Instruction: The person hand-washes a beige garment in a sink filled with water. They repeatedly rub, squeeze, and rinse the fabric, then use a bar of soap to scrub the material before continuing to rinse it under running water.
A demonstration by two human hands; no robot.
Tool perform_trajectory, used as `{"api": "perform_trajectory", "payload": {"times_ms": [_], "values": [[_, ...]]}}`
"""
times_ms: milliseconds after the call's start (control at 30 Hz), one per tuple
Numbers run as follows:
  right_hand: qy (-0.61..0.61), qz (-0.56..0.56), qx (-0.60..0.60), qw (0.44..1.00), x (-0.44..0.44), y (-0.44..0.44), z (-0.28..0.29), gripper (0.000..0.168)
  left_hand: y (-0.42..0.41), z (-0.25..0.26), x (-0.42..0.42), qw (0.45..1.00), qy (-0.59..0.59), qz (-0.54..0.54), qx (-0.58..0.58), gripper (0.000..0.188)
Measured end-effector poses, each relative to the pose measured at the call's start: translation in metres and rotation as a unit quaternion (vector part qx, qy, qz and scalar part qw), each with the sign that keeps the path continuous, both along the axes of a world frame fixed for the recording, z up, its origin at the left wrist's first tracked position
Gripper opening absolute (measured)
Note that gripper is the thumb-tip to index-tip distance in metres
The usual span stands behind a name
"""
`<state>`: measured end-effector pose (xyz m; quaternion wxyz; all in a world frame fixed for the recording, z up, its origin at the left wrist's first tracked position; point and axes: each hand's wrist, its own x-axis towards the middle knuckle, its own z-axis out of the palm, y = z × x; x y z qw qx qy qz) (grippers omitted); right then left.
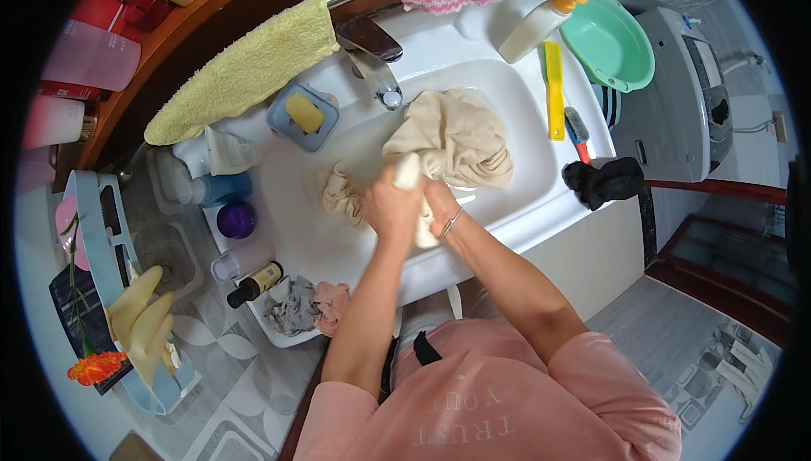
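Note:
Both my hands are clenched together over the white washbasin (526,106), gripping a length of wet beige cloth (443,135). My left hand (389,202) squeezes one bunched part, and a pale end pokes up above the fist. Just beside it, my right hand (438,204), with a bracelet at the wrist, grips the same bunch, and some fabric hangs below. A wide crumpled part of the cloth spreads in the basin under the faucet (380,81). To the left of my left hand, another crumpled portion rests on the basin; whether it joins the held part cannot be seen.
On the left rim stand a soap dish (320,135) with yellow soap, bottles and a purple ball (236,220). The right rim holds a pump bottle (538,27), a yellow brush (554,90), a smaller brush (576,133) and black cloth (605,182). Towels hang on a rail behind.

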<state>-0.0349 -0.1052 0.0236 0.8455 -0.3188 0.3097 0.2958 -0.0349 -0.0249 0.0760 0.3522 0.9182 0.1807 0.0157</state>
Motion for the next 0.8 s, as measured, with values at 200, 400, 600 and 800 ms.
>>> {"api": "perform_trajectory", "payload": {"times_ms": [200, 400, 600, 800], "values": [[-0.004, 0.023, 0.145, 0.989, 0.000, -0.006, 0.009, 0.027, -0.003, -0.011, 0.003, 0.988, 0.128, -0.062, 0.062, 0.033], [-0.067, -0.051, 0.161, 0.983, 0.010, -0.005, 0.022, 0.025, 0.050, -0.009, 0.028, 0.999, -0.037, -0.009, 0.037, 0.028], [-0.196, -0.292, 0.323, 0.879, 0.049, -0.051, 0.030, 0.047, 0.070, -0.009, -0.044, 0.940, -0.231, -0.250, 0.025, 0.030], [-0.182, -0.360, 0.393, 0.826, 0.039, -0.046, 0.032, 0.030, 0.020, 0.016, -0.048, 0.954, -0.115, -0.276, 0.018, 0.028]]}}
